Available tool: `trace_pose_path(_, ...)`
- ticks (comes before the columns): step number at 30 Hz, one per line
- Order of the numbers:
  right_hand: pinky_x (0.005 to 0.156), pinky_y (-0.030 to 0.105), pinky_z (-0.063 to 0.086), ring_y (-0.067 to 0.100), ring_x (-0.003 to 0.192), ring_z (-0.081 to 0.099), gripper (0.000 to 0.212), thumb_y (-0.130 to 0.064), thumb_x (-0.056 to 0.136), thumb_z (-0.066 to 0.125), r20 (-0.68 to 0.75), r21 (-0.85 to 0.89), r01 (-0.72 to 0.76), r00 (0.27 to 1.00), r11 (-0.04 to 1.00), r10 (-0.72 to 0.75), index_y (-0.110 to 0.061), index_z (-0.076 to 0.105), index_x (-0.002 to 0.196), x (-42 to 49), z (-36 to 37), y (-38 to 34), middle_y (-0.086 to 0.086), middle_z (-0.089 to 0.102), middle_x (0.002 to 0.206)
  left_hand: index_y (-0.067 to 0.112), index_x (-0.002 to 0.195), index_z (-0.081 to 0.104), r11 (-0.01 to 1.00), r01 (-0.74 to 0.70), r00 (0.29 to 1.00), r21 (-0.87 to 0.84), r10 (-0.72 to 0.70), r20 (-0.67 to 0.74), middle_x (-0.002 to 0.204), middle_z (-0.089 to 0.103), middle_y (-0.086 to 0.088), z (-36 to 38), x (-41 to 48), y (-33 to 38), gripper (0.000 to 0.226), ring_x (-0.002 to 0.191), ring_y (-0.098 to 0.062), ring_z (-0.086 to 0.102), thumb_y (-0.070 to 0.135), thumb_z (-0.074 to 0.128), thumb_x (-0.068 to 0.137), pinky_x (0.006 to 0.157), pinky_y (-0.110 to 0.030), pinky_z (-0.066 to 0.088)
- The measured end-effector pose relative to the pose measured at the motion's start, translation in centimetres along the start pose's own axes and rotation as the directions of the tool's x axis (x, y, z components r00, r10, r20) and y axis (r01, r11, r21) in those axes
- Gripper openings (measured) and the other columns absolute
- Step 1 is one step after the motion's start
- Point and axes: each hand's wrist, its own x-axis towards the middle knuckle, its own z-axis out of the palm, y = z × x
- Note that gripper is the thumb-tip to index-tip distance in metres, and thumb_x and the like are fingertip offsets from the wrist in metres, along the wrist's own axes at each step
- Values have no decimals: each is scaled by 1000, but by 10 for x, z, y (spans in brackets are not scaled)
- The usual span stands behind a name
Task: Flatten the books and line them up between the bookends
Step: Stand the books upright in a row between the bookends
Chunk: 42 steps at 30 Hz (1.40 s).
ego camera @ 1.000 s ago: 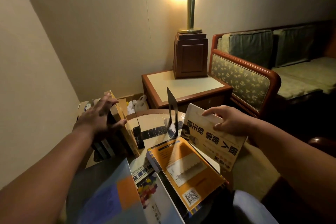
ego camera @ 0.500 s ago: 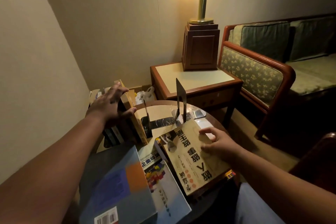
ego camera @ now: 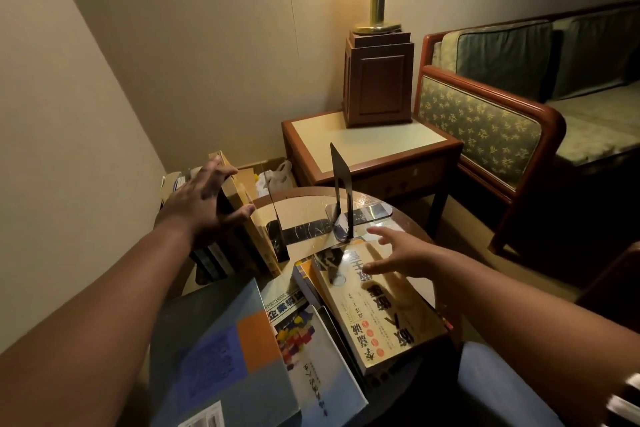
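Bracing the leaning row of upright books [ego camera: 239,246] with a spread left hand [ego camera: 202,199]; the right hand [ego camera: 398,253] hovers, fingers spread, over the flat tan paperback [ego camera: 377,308]; next, likely: grip it, stand it beside the black metal bookend [ego camera: 341,191].

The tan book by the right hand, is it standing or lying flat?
Lying flat: the tan book rests cover-up atop other books, right hand open over it.
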Motion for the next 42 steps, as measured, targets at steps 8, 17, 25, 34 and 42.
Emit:
trace_pose_path(8,92,37,54,26,119,52,115,-40,47,97,0,86,-61,998,994,61,-26,39,145,2,5,5,9,46,141,45,140,23,1000,-3,1000,8,3,-5,162,10,5,2,2,-2,77,140,-40,29,71,58,77,98,-63,41)
trace_pose_path(17,66,30,61,24,89,71,56,-9,77,81,-200,271,177,972,946,-124,-20,48,121,-25,-31,-4,14,61,113,45,141,21,1000,2,1000,12,-2,1,162,10,4,0,0,4,76,138,-41,33,70,58,78,99,-61,41)
trace_pose_path(25,74,39,62,32,105,65,49,0,79,74,198,-39,-36,979,999,43,-30,65,118,-44,-74,-39,6,54,125,42,143,21,1000,9,1000,14,-9,11,163,8,4,-1,-2,8,78,139,-41,32,70,57,79,103,-59,37)
trace_pose_path(34,72,38,62,29,99,70,42,0,81,72,138,-47,62,989,997,-55,-26,72,115,-63,-71,-65,7,66,115,42,143,20,1000,14,1000,9,-14,24,163,6,4,-4,-3,11,79,138,-40,33,69,57,79,101,-59,39)
trace_pose_path(42,68,30,60,25,106,62,43,1,86,69,-152,-124,342,921,932,-358,-16,66,125,-86,-76,-151,3,61,117,43,143,19,999,19,998,26,-20,55,163,2,6,-6,-4,11,81,140,-39,31,74,54,77,103,-55,37)
